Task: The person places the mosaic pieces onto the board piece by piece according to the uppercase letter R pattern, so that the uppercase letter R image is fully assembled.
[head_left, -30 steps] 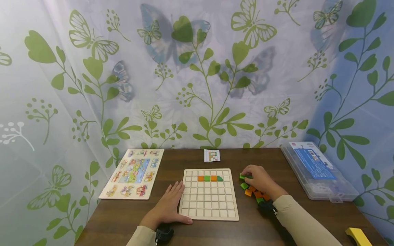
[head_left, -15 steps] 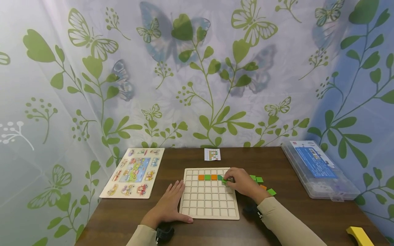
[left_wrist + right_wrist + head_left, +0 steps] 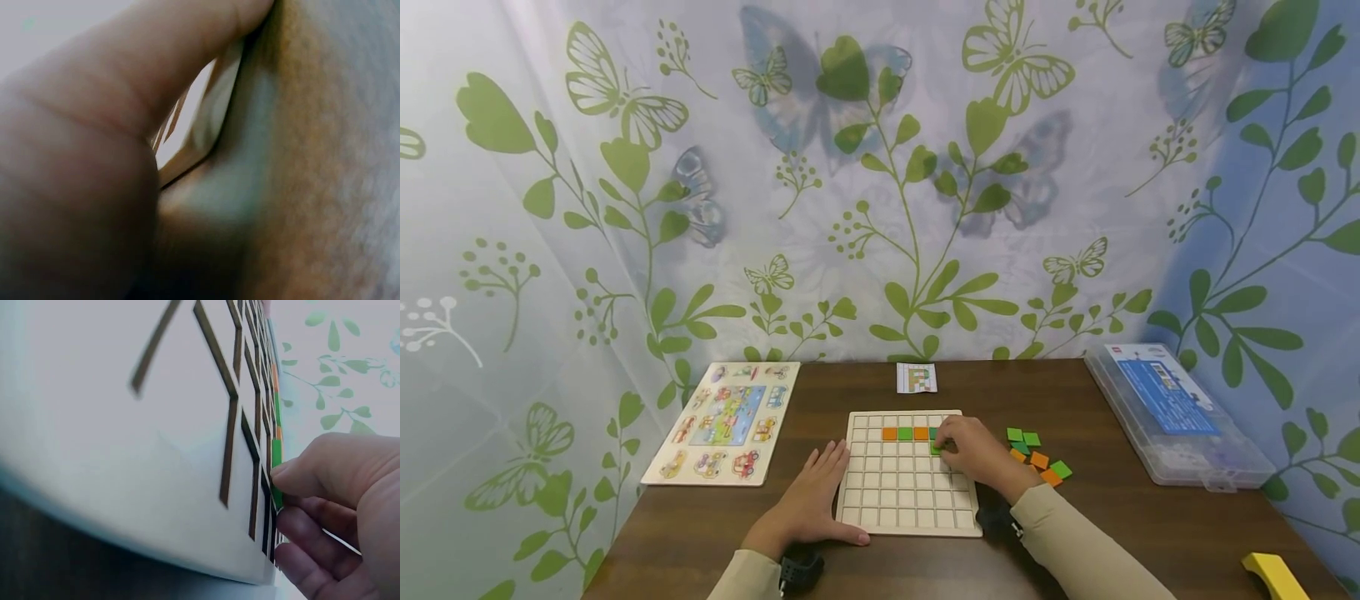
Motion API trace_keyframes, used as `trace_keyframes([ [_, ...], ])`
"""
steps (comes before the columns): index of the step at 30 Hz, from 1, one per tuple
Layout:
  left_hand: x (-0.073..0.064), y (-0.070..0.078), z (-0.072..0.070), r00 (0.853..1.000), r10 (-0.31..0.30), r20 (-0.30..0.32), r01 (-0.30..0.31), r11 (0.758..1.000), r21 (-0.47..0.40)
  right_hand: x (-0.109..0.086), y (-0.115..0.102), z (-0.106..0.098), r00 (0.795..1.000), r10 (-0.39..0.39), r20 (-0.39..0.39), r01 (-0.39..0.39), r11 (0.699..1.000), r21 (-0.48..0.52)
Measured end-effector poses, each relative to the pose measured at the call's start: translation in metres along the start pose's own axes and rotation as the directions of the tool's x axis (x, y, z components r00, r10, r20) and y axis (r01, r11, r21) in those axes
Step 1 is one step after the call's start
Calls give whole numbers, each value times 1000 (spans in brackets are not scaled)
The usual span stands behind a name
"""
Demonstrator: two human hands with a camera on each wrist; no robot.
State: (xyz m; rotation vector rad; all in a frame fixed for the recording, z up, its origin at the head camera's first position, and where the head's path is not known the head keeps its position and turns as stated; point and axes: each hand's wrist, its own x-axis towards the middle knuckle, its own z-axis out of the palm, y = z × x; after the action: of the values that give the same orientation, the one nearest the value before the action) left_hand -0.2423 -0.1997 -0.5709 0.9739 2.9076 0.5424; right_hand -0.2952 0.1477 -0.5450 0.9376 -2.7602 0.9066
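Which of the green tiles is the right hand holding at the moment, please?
The green tile at the right hand's fingertips, over the grid board's third row; the others lie in the second row or loose on the table.

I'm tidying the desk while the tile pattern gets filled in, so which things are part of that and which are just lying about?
In use:
- grid board
- green tile pinched by the right hand
- left hand steadying the board
- loose tiles
- pattern card

Lying about:
- vehicle puzzle
- clear plastic case
- yellow object
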Motion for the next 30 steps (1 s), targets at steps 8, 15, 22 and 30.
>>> trace_keyframes([
  [8,0,-1,1,1000,15,-10,-15,1000,3,-3,-2,1,999,28,-40,-30,999,-29],
  [15,0,-1,3,1000,4,0,-4,1000,4,-8,-3,0,996,66,-64,-65,998,18],
  [22,0,-1,1,1000,1,2,-1,1000,10,-12,0,-14,993,80,-84,-77,996,36],
  [30,0,-2,2,1000,0,0,0,1000,23,-25,17,-38,988,131,-87,-129,991,22],
])
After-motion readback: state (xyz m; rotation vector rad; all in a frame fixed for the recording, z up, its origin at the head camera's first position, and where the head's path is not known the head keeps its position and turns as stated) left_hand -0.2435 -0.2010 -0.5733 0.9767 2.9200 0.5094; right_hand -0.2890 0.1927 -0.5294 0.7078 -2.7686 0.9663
